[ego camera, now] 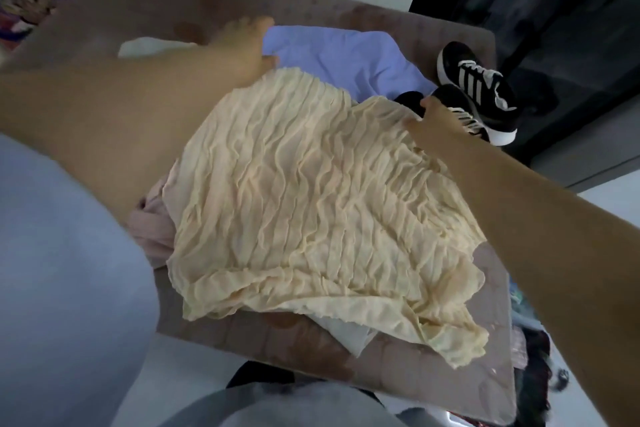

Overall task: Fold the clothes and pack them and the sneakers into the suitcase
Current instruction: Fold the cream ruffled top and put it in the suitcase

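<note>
A cream crinkled top (311,191) lies spread across the middle of the bench (242,333), its near hem hanging loose over the near right part of the surface. The left hand (242,45) reaches to the far left corner of the top; though blurred, its fingers are straight and spread, the grip wide, with the thumb touching the near edge of a lilac cloth (346,52) that lies flat just beyond the top. The right hand (433,121) is at the top's far right edge, seen from the back, one finger lying on the cream cloth and the thumb raised over a black cloth (410,99); the other fingers are hidden, so I cannot tell whether this grip holds the top or only rests on it. The sneakers (474,80), black with white stripes and white soles, sit side by side at the far right edge of the bench, just beyond the right hand, the nearer one partly behind it. A pink cloth (152,225) is bunched under the top's left side, and a white cloth (346,329) pokes out from under its near hem. Another white cloth (152,45) lies at the far left, beside the left forearm. A dark heap of clothes (533,357) shows below the bench's right edge, too blurred to make out further. Pale floor (52,253) lies to the left.
</note>
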A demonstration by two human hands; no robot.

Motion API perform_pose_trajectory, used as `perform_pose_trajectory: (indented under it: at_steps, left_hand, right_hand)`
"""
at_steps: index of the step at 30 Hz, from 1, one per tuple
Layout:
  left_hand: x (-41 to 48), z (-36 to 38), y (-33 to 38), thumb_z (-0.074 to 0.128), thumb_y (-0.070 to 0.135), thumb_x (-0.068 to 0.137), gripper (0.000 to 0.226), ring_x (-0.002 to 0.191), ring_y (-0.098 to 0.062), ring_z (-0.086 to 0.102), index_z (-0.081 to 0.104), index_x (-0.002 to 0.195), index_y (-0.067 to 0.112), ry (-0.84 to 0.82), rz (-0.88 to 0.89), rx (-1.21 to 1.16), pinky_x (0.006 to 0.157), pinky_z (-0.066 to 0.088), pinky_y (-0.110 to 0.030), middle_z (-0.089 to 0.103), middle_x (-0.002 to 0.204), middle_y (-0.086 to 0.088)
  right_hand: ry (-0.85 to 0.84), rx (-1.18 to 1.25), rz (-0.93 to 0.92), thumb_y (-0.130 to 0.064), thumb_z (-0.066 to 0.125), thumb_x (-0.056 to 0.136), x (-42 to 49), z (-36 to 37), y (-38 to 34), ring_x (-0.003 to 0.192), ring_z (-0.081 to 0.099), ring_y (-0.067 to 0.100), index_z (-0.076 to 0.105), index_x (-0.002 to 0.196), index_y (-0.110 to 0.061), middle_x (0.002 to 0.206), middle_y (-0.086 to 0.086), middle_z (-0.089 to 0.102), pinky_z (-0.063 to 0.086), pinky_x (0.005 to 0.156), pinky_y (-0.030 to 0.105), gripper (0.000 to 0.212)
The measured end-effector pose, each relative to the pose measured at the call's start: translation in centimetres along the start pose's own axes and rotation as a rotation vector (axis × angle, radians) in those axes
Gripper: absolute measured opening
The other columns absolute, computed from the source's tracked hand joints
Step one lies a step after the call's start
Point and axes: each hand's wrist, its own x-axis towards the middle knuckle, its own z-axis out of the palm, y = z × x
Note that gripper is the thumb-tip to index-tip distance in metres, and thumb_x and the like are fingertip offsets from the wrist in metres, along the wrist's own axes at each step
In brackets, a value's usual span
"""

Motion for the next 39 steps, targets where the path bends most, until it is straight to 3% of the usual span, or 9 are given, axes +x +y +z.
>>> perform_pose_trajectory:
  at_steps: [6, 10, 17, 23, 25, 28, 32, 36, 39]
  left_hand:
    - [-0.9, 3.5, -0.3, 0.064, 0.027, 0.086, 0.042, 0.113, -0.032, 0.051, 0.056, 0.121, 0.005, -0.087, -0.018, -0.022, 0.09, 0.037, -0.036, 0.057, 0.124, -0.013]
    - [-1.5, 2.8, -0.7, 0.071, 0.02, 0.081, 0.033, 0.104, -0.032, 0.057, 0.064, 0.108, 0.003, 0.088, 0.016, -0.175, 0.082, 0.038, -0.031, 0.065, 0.111, -0.015]
    - [-1.8, -2.5, 0.4, 0.063, 0.013, 0.078, 0.018, 0.09, -0.031, 0.056, 0.064, 0.093, 0.003, 0.436, 0.201, -0.207, 0.075, 0.035, -0.031, 0.061, 0.096, -0.019]
    - [-5.4, -1.4, 0.5, 0.076, 0.019, 0.073, 0.027, 0.075, -0.015, 0.051, 0.062, 0.094, 0.011, -0.665, 0.182, 0.325, 0.064, 0.038, -0.024, 0.06, 0.09, -0.001]
    - [-5.7, -1.8, 2.0, 0.074, 0.04, 0.073, 0.029, 0.066, -0.01, 0.051, 0.061, 0.079, 0.015, -0.763, 0.116, 0.333, 0.06, 0.038, -0.021, 0.06, 0.077, 0.005]
    - [-4.0, -1.9, 4.8, 0.053, 0.056, 0.084, 0.049, 0.068, -0.018, 0.06, 0.065, 0.078, 0.009, -0.523, 0.019, 0.127, 0.066, 0.042, -0.027, 0.068, 0.077, -0.002]
    - [-1.2, 1.0, 8.0, 0.045, 0.026, 0.097, 0.028, 0.102, -0.029, 0.056, 0.056, 0.112, 0.005, -0.035, -0.006, -0.091, 0.085, 0.037, -0.034, 0.062, 0.111, -0.014]
    - [-0.1, 5.2, 8.1, 0.044, 0.033, 0.097, 0.047, 0.12, -0.034, 0.046, 0.043, 0.132, 0.002, -0.301, -0.146, -0.057, 0.098, 0.034, -0.037, 0.048, 0.133, -0.016]
    - [-0.6, 5.7, 7.1, 0.052, 0.041, 0.092, 0.055, 0.113, -0.034, 0.05, 0.046, 0.128, 0.0, -0.423, -0.186, 0.103, 0.093, 0.038, -0.036, 0.053, 0.123, -0.018]
  right_hand:
    - [0.057, -0.371, 0.06, -0.028, 0.041, 0.097, 2.1, 2.9, 1.0, 0.137, 0.025, 0.036, 0.008, 0.148, -0.004, 0.146, 0.019, 0.034, 0.018, 0.11, 0.043, 0.065]
    - [0.058, -0.528, -0.015, -0.022, 0.045, 0.093, 2.7, 2.5, 1.5, 0.127, 0.037, 0.035, 0.048, 0.128, -0.01, 0.129, 0.018, 0.053, 0.022, 0.107, 0.041, 0.037]
    - [0.59, 0.147, -0.304, -0.008, 0.048, 0.087, 1.4, -4.3, 0.2, 0.099, 0.06, 0.029, 0.069, 0.109, -0.012, 0.107, 0.012, 0.066, 0.044, 0.082, 0.031, 0.03]
    - [0.477, -0.052, -0.768, -0.009, 0.057, 0.078, -4.3, -0.3, 5.2, 0.079, 0.058, 0.023, 0.075, 0.09, -0.008, 0.082, 0.011, 0.067, 0.044, 0.075, 0.035, 0.022]
    - [0.371, -0.213, -0.796, -0.011, 0.063, 0.072, -5.9, 2.5, 6.9, 0.08, 0.065, 0.031, 0.076, 0.085, -0.011, 0.088, 0.011, 0.069, 0.048, 0.078, 0.041, 0.019]
    - [0.261, -0.169, -0.692, -0.011, 0.066, 0.071, -7.3, 4.1, 7.3, 0.097, 0.061, 0.037, 0.074, 0.083, -0.011, 0.107, 0.012, 0.065, 0.048, 0.086, 0.048, 0.014]
    - [0.265, 0.25, -0.343, -0.015, 0.056, 0.091, -6.5, 2.1, 4.0, 0.112, 0.053, 0.027, 0.063, 0.101, -0.001, 0.125, 0.015, 0.053, 0.037, 0.088, 0.025, 0.019]
    - [-0.038, 0.436, 0.081, -0.045, 0.065, 0.077, -3.0, 2.8, 2.3, 0.099, 0.059, 0.024, 0.044, 0.124, -0.01, 0.108, 0.002, 0.059, 0.048, 0.089, 0.038, 0.062]
    - [-0.143, 0.166, 0.104, -0.049, 0.074, 0.065, -2.3, 3.4, 2.6, 0.103, 0.059, 0.028, 0.048, 0.122, -0.008, 0.106, 0.006, 0.06, 0.049, 0.09, 0.039, 0.074]
